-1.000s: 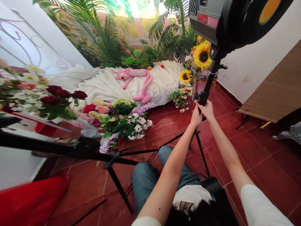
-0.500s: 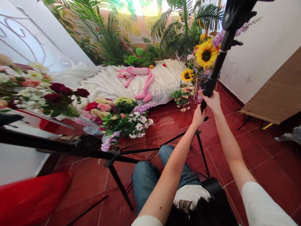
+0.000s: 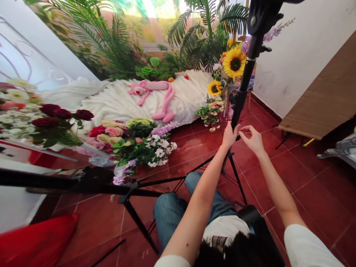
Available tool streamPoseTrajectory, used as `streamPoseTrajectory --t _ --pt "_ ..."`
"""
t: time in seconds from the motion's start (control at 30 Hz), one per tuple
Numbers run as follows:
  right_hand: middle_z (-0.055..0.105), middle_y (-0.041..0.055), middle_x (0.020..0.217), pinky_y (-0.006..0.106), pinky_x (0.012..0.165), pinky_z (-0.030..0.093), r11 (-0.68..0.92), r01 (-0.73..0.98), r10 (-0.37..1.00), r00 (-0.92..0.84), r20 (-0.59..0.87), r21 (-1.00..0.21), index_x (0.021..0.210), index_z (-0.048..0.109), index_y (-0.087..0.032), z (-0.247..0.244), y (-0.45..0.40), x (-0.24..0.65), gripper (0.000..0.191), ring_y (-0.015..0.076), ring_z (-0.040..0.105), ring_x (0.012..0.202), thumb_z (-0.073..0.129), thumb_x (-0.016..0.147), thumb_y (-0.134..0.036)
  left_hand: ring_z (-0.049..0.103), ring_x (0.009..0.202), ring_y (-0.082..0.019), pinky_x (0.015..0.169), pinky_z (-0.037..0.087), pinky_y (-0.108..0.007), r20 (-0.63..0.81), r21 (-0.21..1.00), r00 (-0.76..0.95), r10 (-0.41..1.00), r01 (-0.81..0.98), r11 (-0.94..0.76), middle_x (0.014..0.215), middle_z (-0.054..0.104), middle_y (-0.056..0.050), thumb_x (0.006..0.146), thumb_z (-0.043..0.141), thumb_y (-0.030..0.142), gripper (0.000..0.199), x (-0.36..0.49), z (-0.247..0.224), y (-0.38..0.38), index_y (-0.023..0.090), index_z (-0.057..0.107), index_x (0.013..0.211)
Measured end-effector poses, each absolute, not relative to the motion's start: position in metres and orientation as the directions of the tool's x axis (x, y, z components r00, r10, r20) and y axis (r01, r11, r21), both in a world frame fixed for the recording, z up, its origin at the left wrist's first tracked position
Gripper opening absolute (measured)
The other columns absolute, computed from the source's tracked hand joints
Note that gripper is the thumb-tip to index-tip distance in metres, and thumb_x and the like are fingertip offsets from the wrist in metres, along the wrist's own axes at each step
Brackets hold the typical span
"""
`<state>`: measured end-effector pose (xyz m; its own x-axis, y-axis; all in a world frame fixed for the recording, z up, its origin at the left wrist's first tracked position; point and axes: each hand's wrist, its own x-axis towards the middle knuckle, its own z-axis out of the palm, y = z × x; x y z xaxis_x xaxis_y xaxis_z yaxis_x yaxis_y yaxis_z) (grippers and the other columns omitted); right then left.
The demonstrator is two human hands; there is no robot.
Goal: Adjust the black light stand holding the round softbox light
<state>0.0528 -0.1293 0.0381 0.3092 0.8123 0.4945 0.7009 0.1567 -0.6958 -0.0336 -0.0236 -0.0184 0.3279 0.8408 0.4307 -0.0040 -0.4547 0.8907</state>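
My left hand is wrapped round the lower part of a black stand's pole, just above its spread legs. Beside it, my right hand is off the pole's shaft, its fingers curled and their tips drawn together close to my left thumb. A small dark knob shows right by these fingertips; whether they grip it I cannot make out. The pole leans up to the right, with clamp levers near its top. The stand's tripod legs rest on the red tiles.
A second black stand crosses the left side. Flowers stand in front of a white blanket bearing a pink plush toy. Sunflowers are behind the pole. A brown board leans right; red cloth lies lower left.
My right hand has let go of the pole's collar and moved down and to the right, beside my left hand. My left hand keeps its hold. The view has shifted slightly right.
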Motion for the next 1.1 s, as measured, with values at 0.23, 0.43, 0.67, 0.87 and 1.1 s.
streamPoseTrajectory --t 0.23,0.43,0.67,0.87,1.1 --pt "0.067 0.0094 0.115 0.038 0.085 0.054 0.113 0.879 0.833 0.171 0.527 -0.463 0.123 0.057 -0.021 0.001 -0.149 0.056 0.038 0.0236 0.063 0.1 0.059 0.086 -0.031 0.06 0.074 -0.014 0.071 0.045 -0.026 0.423 0.895 0.33 0.844 -0.008 -0.445 0.083 0.061 -0.003 0.093 0.053 0.045 0.027 -0.033 -0.019 -0.022 0.019 0.048 0.102" --pt "0.066 0.0114 0.11 0.038 0.085 0.051 0.036 0.913 0.781 0.229 0.581 -0.407 0.109 0.063 -0.02 -0.011 -0.141 0.049 0.025 0.0266 0.059 0.103 0.057 0.089 -0.035 0.058 0.072 -0.012 0.07 0.044 -0.025 0.41 0.9 0.367 0.835 -0.014 -0.435 0.084 0.06 -0.003 0.093 0.052 0.04 0.024 -0.035 -0.015 -0.021 0.018 0.047 0.102" --pt "0.066 0.0118 0.098 0.036 0.077 0.048 0.003 0.867 0.766 0.319 0.559 -0.499 0.099 0.062 -0.019 -0.015 -0.135 0.043 0.024 0.0243 0.059 0.088 0.055 0.089 -0.039 0.053 0.064 -0.009 0.064 0.041 -0.022 0.361 0.923 0.407 0.839 -0.025 -0.385 0.074 0.055 0.003 0.092 0.056 0.04 0.025 -0.04 -0.008 -0.02 0.019 0.046 0.099" --pt "0.065 0.0073 0.077 0.031 0.07 0.044 0.001 0.817 0.786 0.356 0.505 -0.576 0.078 0.058 -0.02 -0.009 -0.131 0.039 0.037 0.0199 0.056 0.072 0.047 0.093 -0.052 0.052 0.064 -0.009 0.066 0.043 -0.023 0.342 0.926 0.442 0.829 -0.009 -0.377 0.074 0.054 0.003 0.092 0.055 0.038 0.023 -0.042 -0.005 -0.02 0.019 0.045 0.1" --pt "0.057 0.0034 0.052 0.028 0.056 0.042 -0.038 0.414 0.801 0.557 0.22 -0.91 0.055 0.049 -0.021 -0.018 -0.118 0.029 0.064 0.0158 0.052 0.051 0.032 0.089 -0.072 0.052 0.065 -0.01 0.068 0.044 -0.025 0.337 0.928 0.453 0.825 -0.009 -0.374 0.075 0.053 0.003 0.093 0.056 0.035 0.021 -0.044 -0.003 -0.02 0.019 0.044 0.098"
